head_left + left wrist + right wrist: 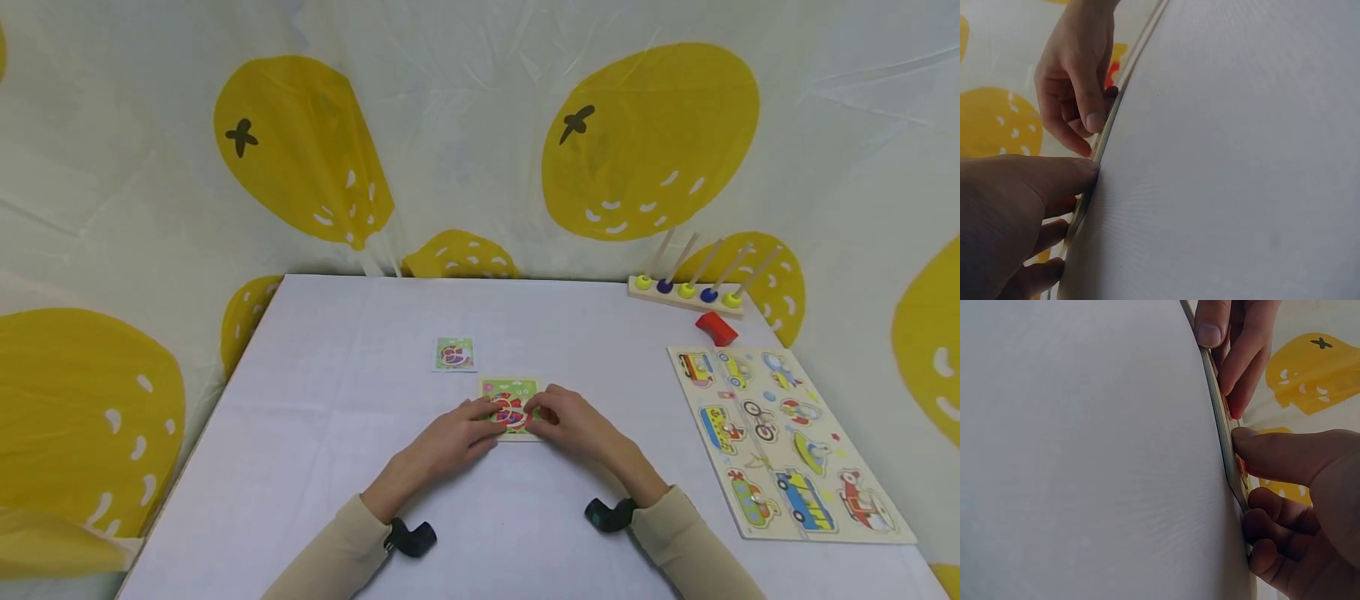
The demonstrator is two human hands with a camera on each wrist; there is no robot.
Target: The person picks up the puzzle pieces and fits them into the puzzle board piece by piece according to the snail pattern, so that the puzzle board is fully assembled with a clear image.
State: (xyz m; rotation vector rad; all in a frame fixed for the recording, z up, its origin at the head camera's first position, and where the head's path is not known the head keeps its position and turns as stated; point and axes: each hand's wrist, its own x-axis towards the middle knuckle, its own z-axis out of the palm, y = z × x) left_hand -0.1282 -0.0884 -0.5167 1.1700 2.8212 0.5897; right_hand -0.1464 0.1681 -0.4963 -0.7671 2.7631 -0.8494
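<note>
A small square picture puzzle [510,386] with a green background and a red-and-white figure lies on the white table. My left hand [459,433] rests on its left side, the fingers fairly straight across the picture. At the right side, my right hand [573,421] has curled fingers and pinches the puzzle near its edge. The right wrist view shows the thumb [1266,450] on the board, with fingertips beside its edge. Fingers cover part of the picture. Just beyond stands out a small card [454,354] with a similar picture.
To the right lies a large vehicle puzzle board [765,454]. Behind it are a red block [717,328] and a wooden peg stand [686,298] with yellow and blue beads. A curtain with yellow fruit [652,142] hangs behind the table [322,350].
</note>
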